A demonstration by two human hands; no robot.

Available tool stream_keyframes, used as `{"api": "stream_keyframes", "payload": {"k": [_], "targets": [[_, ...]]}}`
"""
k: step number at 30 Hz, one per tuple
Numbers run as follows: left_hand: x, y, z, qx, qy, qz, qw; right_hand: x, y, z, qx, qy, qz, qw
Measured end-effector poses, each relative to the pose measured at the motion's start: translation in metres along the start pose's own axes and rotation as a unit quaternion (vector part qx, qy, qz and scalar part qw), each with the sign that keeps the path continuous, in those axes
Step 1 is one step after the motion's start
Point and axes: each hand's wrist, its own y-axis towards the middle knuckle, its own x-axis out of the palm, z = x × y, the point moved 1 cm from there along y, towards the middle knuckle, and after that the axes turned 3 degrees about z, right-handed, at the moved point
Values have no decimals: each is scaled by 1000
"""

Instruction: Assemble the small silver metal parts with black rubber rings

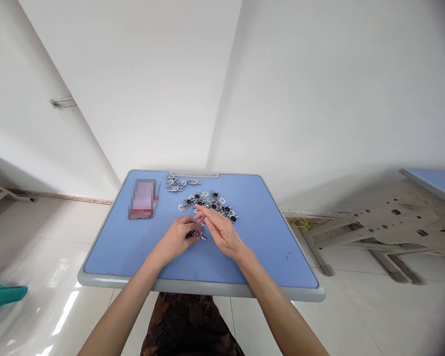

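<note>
Metal fitting, small and silvery (pixel 203 238), sits clamped in the left hand (pixel 178 239) over the blue, grey-rimmed table (pixel 278 242); the right hand (pixel 225 236), grip unclear to me, partly blocks silver-and-black metal parts (pixel 228 209) beyond.

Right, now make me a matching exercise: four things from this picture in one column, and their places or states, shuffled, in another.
Column 1
1. Left hand
2. Larger cluster of parts
3. Slim tool
4. Yellow cord

Column 2
A. Low down, off to the right of the desk
B. Lying alongside the blurred rectangle
C. Gripping a metal part
D. Spread near the middle of the desktop, just beyond the hands

Right pairs: 1-C, 2-D, 3-B, 4-A
</note>
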Motion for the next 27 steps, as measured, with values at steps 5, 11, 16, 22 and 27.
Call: {"api": "stream_keyframes", "payload": {"k": [5,11,16,22,27], "targets": [[1,0,-1,-2,-4,-5,1000,1,0,8,48,19,77,996],[3,0,0,15,9,-5,1000,-1,-1,7,32,-3,45,998],[3,0,2,13,13,-1,1000,1,-3,6,-33,-11,-14,999],[3,1,0,16,13,-4,1000,16,-25,-5,-204,-202,21,958],[4,1,-4,7,13,5,1000,32,-40,-10,-262,-336,-183,886]]}}
